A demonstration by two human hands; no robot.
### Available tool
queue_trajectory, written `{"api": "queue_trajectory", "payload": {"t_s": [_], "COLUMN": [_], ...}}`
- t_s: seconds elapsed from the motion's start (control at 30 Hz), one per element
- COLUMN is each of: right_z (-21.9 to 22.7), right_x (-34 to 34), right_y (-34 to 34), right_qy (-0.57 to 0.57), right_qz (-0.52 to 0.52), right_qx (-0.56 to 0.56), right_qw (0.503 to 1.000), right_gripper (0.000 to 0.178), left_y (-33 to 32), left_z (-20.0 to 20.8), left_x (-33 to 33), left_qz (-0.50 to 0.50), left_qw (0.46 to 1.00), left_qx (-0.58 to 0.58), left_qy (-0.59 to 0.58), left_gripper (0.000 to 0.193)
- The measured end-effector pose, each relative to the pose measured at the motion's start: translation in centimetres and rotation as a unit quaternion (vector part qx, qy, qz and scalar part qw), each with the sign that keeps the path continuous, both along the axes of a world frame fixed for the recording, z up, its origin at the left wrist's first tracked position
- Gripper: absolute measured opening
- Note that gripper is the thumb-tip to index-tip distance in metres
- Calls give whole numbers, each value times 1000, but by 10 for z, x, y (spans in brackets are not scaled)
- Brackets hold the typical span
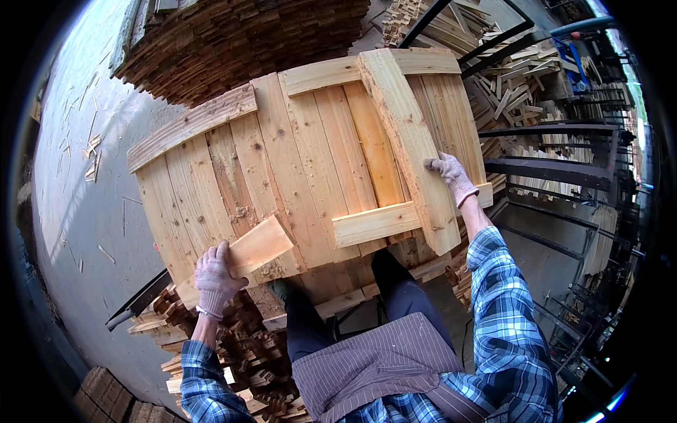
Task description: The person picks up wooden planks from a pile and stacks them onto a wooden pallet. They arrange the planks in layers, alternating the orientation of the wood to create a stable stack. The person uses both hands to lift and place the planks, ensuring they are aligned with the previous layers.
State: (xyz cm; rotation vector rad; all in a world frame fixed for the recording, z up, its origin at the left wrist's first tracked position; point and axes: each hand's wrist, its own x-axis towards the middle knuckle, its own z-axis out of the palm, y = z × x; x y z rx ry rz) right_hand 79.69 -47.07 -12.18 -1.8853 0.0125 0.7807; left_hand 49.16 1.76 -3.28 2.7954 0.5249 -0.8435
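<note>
At the near left of the plank tabletop (278, 158), the left hand (217, 277) grips a short board (257, 247) by its end; on the tabletop's right part lies a long plank (407, 144), clasped at its edge by the right hand (453, 176). Both pieces should, I think, be kept steady.

Far side: stacked boards (247, 53) in a thick block
Right: black metal frames (550, 169), heap of loose slats (509, 95)
Floor (84, 225): grey, strewn with wood splinters (92, 156)
</note>
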Motion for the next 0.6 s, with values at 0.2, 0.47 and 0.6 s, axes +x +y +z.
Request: {"api": "queue_trajectory", "payload": {"t_s": [0.2,0.47,0.6], "right_z": [9,28,35], "right_x": [-5,-8,-9], "right_y": [9,19,26], "right_qy": [2,-16,-28], "right_qz": [-11,-1,-11], "right_qx": [-23,-30,-23], "right_qw": [1000,999,999], "right_gripper": [34,31,29], "left_y": [-73,-238,-246], "left_z": [0,-99,-123], "left_x": [128,252,231], "left_qz": [258,279,326], "left_qw": [911,904,806], "left_qx": [-280,-164,-380], "left_qy": [-160,-279,-314], "left_gripper": [79,90,88]}}
